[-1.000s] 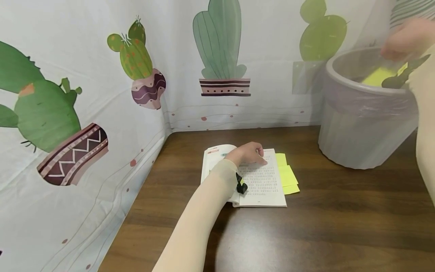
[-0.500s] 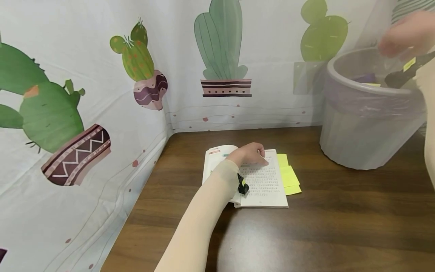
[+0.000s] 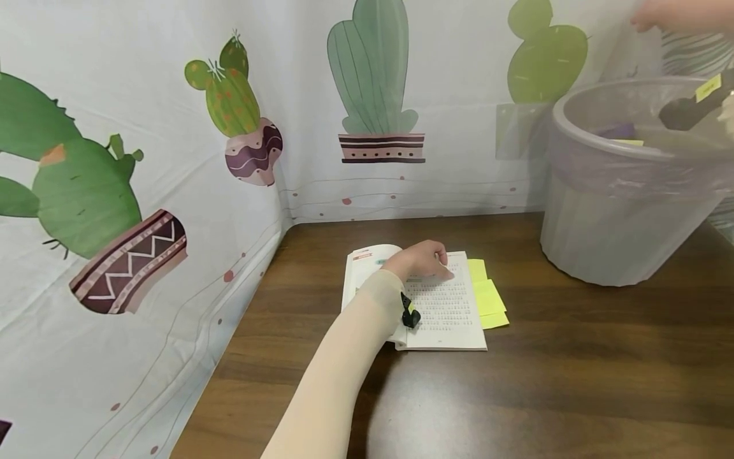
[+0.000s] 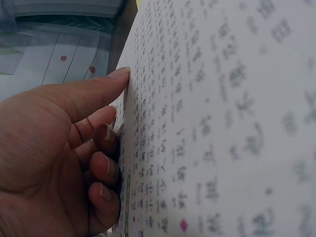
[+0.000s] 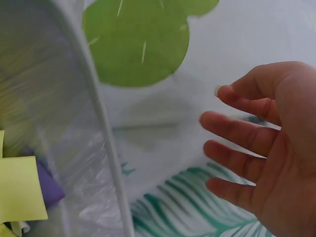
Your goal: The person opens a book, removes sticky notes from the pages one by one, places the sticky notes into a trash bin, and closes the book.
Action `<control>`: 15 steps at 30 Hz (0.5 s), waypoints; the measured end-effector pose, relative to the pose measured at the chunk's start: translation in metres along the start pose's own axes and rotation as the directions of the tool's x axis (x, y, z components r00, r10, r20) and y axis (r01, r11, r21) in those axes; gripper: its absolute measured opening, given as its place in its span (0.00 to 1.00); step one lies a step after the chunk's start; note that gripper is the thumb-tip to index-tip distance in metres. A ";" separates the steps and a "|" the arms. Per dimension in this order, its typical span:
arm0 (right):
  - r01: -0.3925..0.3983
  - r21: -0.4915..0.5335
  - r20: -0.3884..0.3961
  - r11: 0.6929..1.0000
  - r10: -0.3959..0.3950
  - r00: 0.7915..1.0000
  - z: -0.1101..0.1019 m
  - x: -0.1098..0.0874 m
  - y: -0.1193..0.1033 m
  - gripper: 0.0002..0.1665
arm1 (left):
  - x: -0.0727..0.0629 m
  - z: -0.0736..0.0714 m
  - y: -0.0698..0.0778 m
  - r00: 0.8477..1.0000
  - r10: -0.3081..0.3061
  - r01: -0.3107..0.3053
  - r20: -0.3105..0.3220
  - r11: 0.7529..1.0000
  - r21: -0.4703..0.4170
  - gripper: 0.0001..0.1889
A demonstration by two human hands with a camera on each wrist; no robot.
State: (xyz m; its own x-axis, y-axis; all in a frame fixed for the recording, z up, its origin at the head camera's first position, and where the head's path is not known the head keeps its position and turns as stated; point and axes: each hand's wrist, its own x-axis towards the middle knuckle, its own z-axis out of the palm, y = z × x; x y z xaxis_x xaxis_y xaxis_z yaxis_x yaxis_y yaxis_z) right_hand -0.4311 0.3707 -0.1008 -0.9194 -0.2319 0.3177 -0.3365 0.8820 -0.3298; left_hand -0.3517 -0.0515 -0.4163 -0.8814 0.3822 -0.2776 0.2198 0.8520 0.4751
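An open book (image 3: 444, 312) with printed text lies on the brown table (image 3: 545, 389). My left hand (image 3: 421, 260) rests on it, fingers loosely bent; in the left wrist view the thumb tip (image 4: 122, 74) touches the page. Yellow sticky notes (image 3: 487, 298) stick out past the book's right edge. My right hand (image 3: 682, 16), partly cut off at the top right, is above the grey bin (image 3: 613, 229). It holds nothing, and its fingers (image 5: 237, 133) are spread apart in the right wrist view. A yellow note (image 5: 22, 190) and a purple piece (image 5: 48, 185) lie in the bin.
The bin has a clear plastic liner (image 3: 631, 182) folded over its rim and stands at the table's back right. A white curtain (image 3: 459, 185) printed with potted cacti hangs behind and to the left. Black cameras are strapped on both wrists.
The yellow note seen under my right hand has dropped into the bin. That hand has risen up and away from the bin's mouth. My left hand stays on the book.
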 end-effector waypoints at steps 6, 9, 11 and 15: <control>0.124 0.000 -0.059 0.992 -0.124 0.991 -0.002 -0.016 -0.040 0.30 | 0.002 0.001 -0.001 1.000 0.008 -0.008 -0.006 1.000 0.005 0.15; 0.114 0.062 -0.040 0.991 -0.112 0.993 -0.001 -0.029 -0.058 0.24 | 0.002 -0.001 -0.001 1.000 0.014 -0.014 -0.002 1.000 -0.002 0.15; 0.114 0.088 -0.053 0.990 -0.109 0.993 0.002 -0.039 -0.068 0.19 | 0.003 -0.001 -0.001 1.000 0.017 -0.017 0.000 1.000 -0.005 0.16; 0.069 0.222 -0.100 0.973 -0.048 0.994 0.012 -0.060 -0.085 0.09 | 0.002 -0.002 -0.001 1.000 0.019 -0.019 0.001 1.000 -0.007 0.15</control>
State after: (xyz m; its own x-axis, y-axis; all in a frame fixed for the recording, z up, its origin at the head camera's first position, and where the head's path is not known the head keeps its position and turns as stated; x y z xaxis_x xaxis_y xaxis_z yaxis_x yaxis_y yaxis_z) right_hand -0.3497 0.3046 -0.1024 -0.8773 -0.2317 0.4204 -0.4361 0.7505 -0.4965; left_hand -0.3548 -0.0523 -0.4153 -0.8768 0.3985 -0.2692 0.2334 0.8420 0.4864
